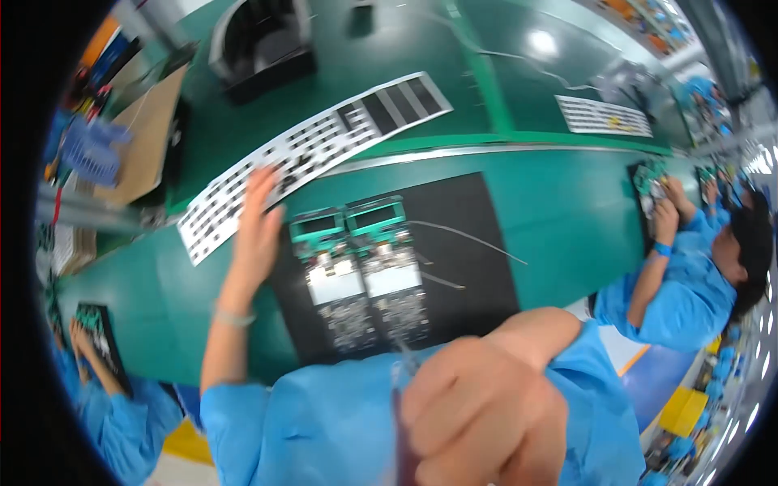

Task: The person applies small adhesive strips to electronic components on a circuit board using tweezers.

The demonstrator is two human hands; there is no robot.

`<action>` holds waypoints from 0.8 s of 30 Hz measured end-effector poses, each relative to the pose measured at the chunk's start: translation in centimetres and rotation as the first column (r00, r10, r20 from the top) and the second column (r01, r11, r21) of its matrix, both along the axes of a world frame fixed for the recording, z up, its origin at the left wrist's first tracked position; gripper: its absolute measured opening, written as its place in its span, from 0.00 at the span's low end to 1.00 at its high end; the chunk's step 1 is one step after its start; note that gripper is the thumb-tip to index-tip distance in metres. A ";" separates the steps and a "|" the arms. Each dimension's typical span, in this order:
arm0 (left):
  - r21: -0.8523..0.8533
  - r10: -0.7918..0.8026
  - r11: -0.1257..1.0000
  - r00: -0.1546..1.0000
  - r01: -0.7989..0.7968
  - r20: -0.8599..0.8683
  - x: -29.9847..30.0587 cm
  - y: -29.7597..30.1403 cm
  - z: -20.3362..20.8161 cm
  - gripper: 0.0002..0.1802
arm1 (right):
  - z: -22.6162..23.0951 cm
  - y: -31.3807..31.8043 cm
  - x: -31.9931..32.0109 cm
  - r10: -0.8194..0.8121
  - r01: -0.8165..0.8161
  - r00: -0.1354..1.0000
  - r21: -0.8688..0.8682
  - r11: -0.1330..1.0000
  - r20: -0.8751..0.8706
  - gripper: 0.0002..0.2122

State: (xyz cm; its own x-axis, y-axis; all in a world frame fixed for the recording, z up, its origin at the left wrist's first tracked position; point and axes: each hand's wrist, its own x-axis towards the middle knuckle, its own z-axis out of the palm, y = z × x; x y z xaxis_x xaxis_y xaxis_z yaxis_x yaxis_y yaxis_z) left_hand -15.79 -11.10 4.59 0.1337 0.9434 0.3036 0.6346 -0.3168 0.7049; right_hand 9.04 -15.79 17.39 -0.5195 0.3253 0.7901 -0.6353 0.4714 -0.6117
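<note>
My left hand (pixel 258 227) reaches over the lower edge of a long white sheet with rows of black pads (pixel 324 146). Its fingers are stretched out with the thumb apart, and the fingertips are at the pads. Raised close to the camera, my right hand (pixel 486 405) is closed in a fist around a thin pointed tool (pixel 403 352), blurred and mostly hidden by the fingers. Between the hands, two green circuit boards (pixel 395 275) (pixel 335 279) lie side by side on a black mat (pixel 462 259). Each has a rectangular opening at its far end and a white block in the middle.
Thin pale wires (pixel 474 237) stretch right from the boards. A black bin (pixel 267 49) stands at the back left, near a blue basket (pixel 96 150) and a cardboard sheet (pixel 154 134). Another white pad sheet (pixel 604 116) lies far right. Co-workers in blue sit at both sides.
</note>
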 end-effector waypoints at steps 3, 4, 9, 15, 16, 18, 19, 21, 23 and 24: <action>0.032 -0.025 0.998 0.883 0.045 -0.469 -4.8 -4.2 1.6 0.27 | 1.8 0.0 1.7 0.163 -0.113 0.966 0.240 0.964 -0.199 0.05; -0.038 -0.092 0.996 0.854 0.085 -0.511 -5.7 -5.6 2.3 0.28 | 3.5 -1.4 1.8 -0.045 0.092 0.968 0.183 0.979 -0.247 0.03; -0.189 -0.285 0.958 0.672 0.214 -0.684 -4.4 -10.0 1.3 0.39 | 4.4 -2.3 2.8 -0.220 0.346 0.867 0.222 0.911 -0.447 0.01; -0.135 -0.312 0.948 0.747 0.289 -0.588 5.4 -7.8 0.3 0.45 | 4.1 -2.0 4.9 -0.315 0.713 0.571 0.269 0.647 -0.758 0.04; -0.078 -0.316 0.940 0.761 0.332 -0.566 7.8 -6.9 -0.5 0.43 | 3.7 -2.4 5.0 -0.309 0.716 0.570 0.275 0.641 -0.762 0.04; 0.095 -0.295 0.913 0.802 0.397 -0.519 13.6 -5.0 -3.4 0.39 | 3.0 -4.5 5.2 -0.270 0.263 0.779 -0.095 0.960 -0.566 0.04; 0.196 -0.250 0.900 0.830 0.389 -0.499 16.3 -4.6 -4.6 0.38 | 2.9 -5.0 4.9 -0.159 -0.014 0.857 -0.330 0.944 -0.491 0.07; 0.333 -0.219 0.817 0.787 0.472 -0.577 22.4 -3.0 -5.7 0.20 | 4.1 -3.8 4.6 0.015 -0.195 0.876 -0.327 0.925 -0.482 0.09; 0.164 -0.432 0.816 0.774 0.554 -0.464 26.4 -1.0 -4.0 0.16 | 4.3 -3.1 4.3 0.185 -0.364 0.866 -0.331 0.871 -0.465 0.11; 0.185 -0.566 0.748 0.758 0.638 -0.324 26.9 0.0 -3.8 0.17 | 4.0 -3.0 4.2 0.310 -0.456 0.845 -0.287 0.842 -0.435 0.13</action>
